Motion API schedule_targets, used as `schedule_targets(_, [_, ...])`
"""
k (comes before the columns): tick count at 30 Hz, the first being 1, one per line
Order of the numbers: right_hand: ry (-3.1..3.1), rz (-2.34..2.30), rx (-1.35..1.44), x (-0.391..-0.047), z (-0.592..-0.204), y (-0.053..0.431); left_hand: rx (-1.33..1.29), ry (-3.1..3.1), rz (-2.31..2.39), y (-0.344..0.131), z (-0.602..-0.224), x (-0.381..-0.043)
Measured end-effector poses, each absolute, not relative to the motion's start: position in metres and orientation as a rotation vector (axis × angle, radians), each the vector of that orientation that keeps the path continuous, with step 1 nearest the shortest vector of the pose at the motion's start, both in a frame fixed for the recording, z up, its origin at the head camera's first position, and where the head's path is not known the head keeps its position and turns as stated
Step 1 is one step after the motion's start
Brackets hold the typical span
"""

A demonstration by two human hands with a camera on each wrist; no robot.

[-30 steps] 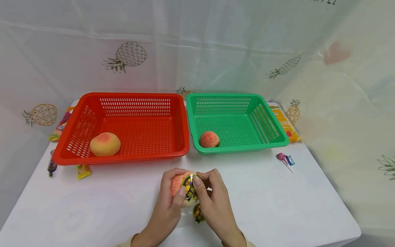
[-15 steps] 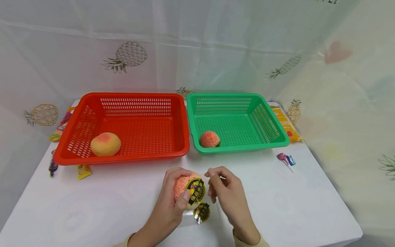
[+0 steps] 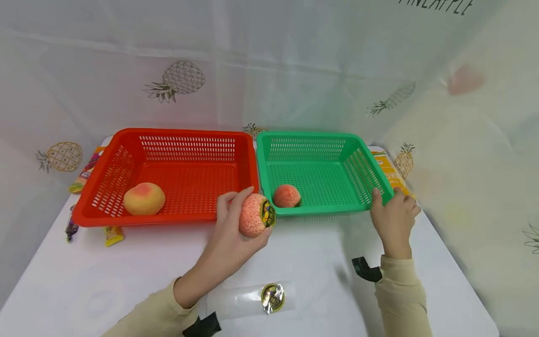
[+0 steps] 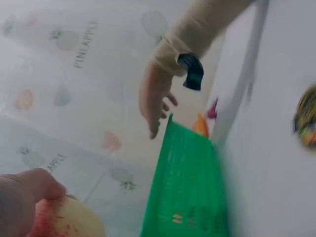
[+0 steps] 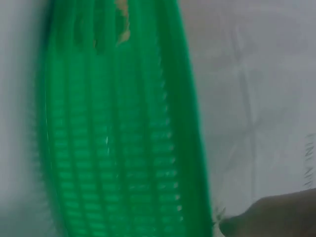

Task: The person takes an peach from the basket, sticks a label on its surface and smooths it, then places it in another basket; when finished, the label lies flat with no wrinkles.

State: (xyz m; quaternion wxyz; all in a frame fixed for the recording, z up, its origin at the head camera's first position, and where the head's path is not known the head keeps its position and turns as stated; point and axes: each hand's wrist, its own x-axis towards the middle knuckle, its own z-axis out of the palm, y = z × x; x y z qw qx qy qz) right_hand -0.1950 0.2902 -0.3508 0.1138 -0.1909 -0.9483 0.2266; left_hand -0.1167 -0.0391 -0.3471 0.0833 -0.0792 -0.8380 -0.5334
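My left hand (image 3: 231, 229) grips a pink, speckled peach (image 3: 252, 216) that bears a round black-and-yellow sticker, held up at the front between the two baskets. In the left wrist view, fingers curl over the same peach (image 4: 74, 219). My right hand (image 3: 396, 220) is at the front right corner of the green basket (image 3: 320, 210), fingers spread and holding nothing visible. From the left wrist view that hand (image 4: 157, 98) appears just above the basket's end, apart from it. Another pink peach (image 3: 287, 195) lies in the green basket's front left corner.
A red basket (image 3: 168, 219) with a larger yellow-pink peach (image 3: 144, 199) stands at left. A clear wrapper with a round sticker (image 3: 273, 297) lies in front. Snack packets stick out behind both baskets, including a yellow one (image 3: 389, 168) at right and a small one (image 3: 113, 235) at left.
My right hand has let go of the peach and swung right to the green basket's corner. My left hand has lifted the peach forward, uncovering the clear wrapper on the table.
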Motion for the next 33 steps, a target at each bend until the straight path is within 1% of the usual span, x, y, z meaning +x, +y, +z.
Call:
schedule_targets(3, [-2.971, 0.592, -0.584, -0.216, -0.355, 0.3, -0.237, -2.55, -1.414, -0.03, -0.337, -0.143])
schedule_targets(6, [-3.096, 0.561, -0.587, -0.226, -0.357, 0.304, -0.248, -2.607, -1.299, -0.017, -0.329, -0.174])
schedule_targets(12, [-3.169, 0.503, -0.556, -0.229, -0.357, 0.305, -0.288, -2.787, -1.014, 0.008, -0.326, -0.236])
schedule_targets(18, [-3.187, 0.476, -0.523, -0.228, -0.355, 0.304, -0.393, -2.96, -0.939, 0.026, -0.333, -0.279])
schedule_targets(25, [-3.205, 0.486, -0.513, -0.228, -0.355, 0.303, -0.426, -3.18, -0.786, 0.031, -0.345, -0.306])
schedule_targets(33, [-3.194, 0.485, -0.515, -0.229, -0.355, 0.306, -0.625, -3.266, -0.506, 0.033, -0.352, -0.309])
